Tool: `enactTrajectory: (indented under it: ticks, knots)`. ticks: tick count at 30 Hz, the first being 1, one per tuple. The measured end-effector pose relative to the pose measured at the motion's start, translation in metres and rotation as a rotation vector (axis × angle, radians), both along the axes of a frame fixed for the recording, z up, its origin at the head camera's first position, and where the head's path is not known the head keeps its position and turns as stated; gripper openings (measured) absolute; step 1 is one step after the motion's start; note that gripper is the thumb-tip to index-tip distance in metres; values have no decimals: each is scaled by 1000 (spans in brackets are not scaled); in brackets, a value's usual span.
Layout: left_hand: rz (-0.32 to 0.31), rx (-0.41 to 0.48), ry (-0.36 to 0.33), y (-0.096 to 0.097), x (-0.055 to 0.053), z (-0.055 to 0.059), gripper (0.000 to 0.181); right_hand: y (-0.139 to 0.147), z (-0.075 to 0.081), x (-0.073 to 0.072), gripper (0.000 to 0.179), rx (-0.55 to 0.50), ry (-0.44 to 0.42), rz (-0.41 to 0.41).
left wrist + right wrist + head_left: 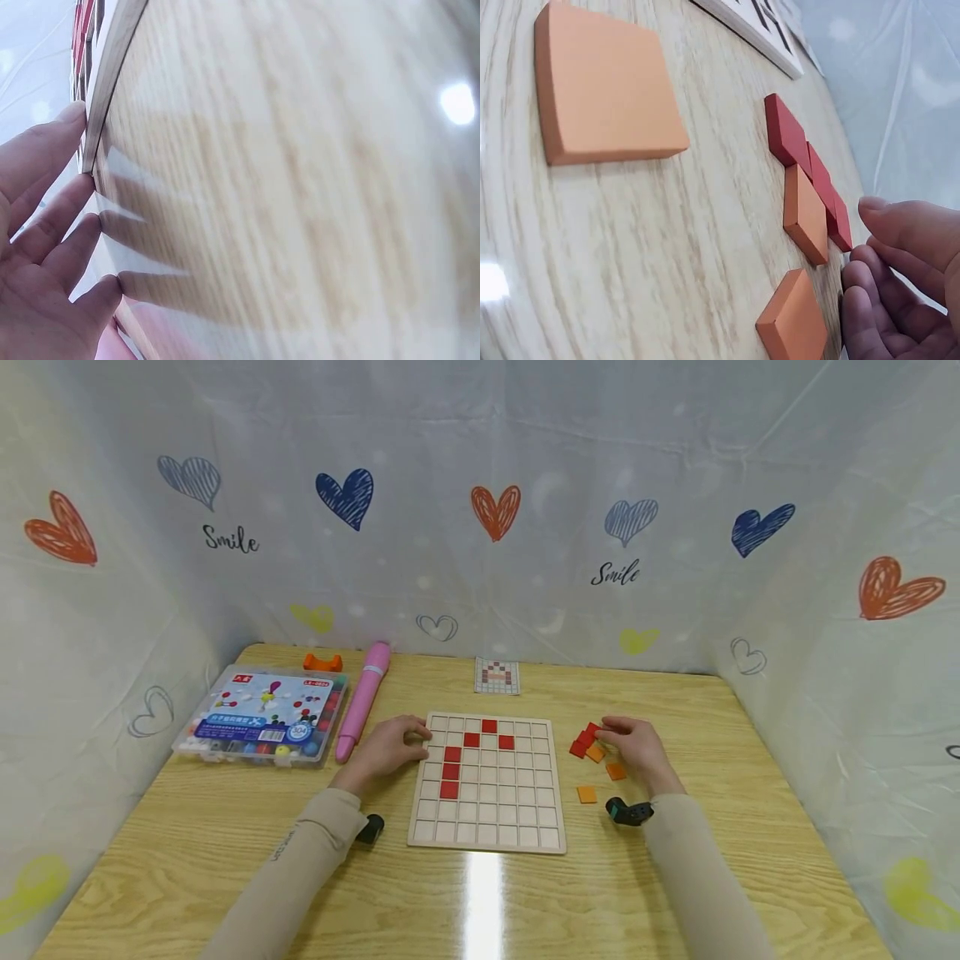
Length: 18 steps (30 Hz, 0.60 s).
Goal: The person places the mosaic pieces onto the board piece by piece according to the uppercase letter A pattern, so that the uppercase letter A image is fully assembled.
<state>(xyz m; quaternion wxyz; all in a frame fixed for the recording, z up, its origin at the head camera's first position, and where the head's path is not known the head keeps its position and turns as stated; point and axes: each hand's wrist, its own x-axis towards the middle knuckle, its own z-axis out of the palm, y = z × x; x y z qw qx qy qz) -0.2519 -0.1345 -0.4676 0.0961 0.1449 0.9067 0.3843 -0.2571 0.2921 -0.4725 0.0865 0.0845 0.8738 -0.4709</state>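
A wooden grid board (487, 832) lies flat, with several red square tiles set in its upper and left cells, such as the red tile (450, 770). My left hand (386, 748) rests at the board's left edge. In the left wrist view its thumb (45, 154) touches the rim while the other fingers extend along the side and tabletop. Right of the board, my right hand (637, 747) is beside a cluster of red tiles (786, 133), its fingertips close to the farthest one. No tile shows between its thumb and fingers. Orange tiles (607, 90) lie nearby, one against the red cluster.
Behind the board lies a small pattern card (497, 677). To the left are a clear plastic box (262, 714) of coloured parts, a pink marker-shaped stick (363, 702) and an orange piece (322, 663). A patterned curtain encloses the table's back and sides.
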Motion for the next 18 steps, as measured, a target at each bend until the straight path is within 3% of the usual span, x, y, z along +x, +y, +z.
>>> enactTrajectory:
  ticks: [18]
  knots:
    - [-3,-3,1,0,-1,0,27,-2,2,-3,43,78,40,50]
